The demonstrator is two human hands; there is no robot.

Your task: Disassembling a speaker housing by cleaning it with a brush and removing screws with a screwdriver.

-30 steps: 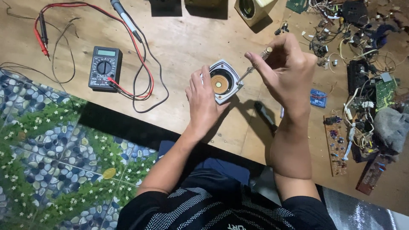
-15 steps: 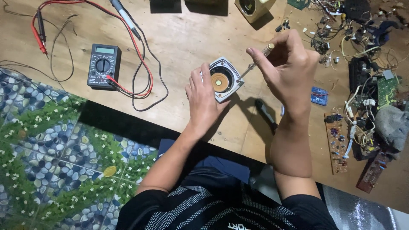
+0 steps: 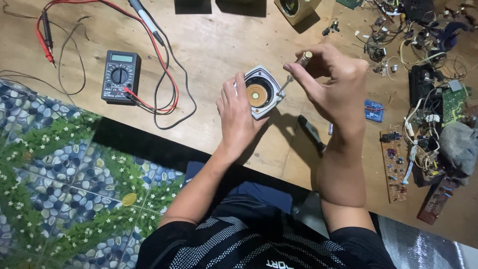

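Note:
A small square speaker [image 3: 262,91] with a grey frame and an orange cone lies on the wooden table [image 3: 214,45]. My left hand [image 3: 238,115] grips its near side and steadies it. My right hand [image 3: 332,84] pinches a thin screwdriver [image 3: 295,69], whose tip touches the speaker's right corner. The screwdriver's handle end sticks up between my fingers.
A black multimeter [image 3: 120,75] with red and black leads [image 3: 154,60] lies at the left. A dark tool [image 3: 312,133] rests by my right forearm. Circuit boards [image 3: 393,164], tangled wires [image 3: 423,45] and a grey cloth [image 3: 460,144] crowd the right side. A patterned floor mat [image 3: 59,184] lies below.
Both hands and the speaker hold nearly the same places. The right hand has shifted slightly on the screwdriver at the speaker's corner.

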